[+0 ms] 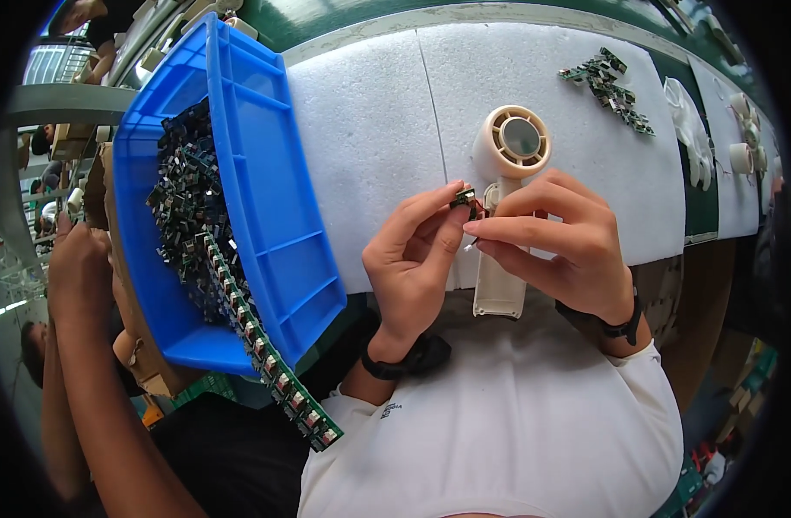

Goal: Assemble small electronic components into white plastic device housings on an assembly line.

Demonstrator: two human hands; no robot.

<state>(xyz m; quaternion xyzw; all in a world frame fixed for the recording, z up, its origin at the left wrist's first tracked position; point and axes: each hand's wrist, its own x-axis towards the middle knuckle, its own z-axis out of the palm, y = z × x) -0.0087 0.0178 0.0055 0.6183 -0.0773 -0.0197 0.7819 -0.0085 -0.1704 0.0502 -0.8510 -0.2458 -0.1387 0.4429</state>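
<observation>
My left hand (417, 259) pinches a small green circuit board (464, 199) between thumb and forefinger. Close against it, my right hand (555, 242) is closed at the fingertips on thin wires (479, 210), reddish where they show by the board. A small white tip (470, 248) pokes out below the right fingers; I cannot tell exactly what it is. Beneath both hands lies a cream handheld fan (489, 155), its round head pointing away from me. The hollow handle (499, 293) reaches toward my body, its middle partly hidden by my right hand.
On the left stands a blue bin (279, 207) heaped with small circuit boards (188, 190); a long board strip (270, 358) leans out over its near edge. More boards (610, 91) lie on the white foam sheet (361, 112). A co-worker's arm (89, 345) is at far left.
</observation>
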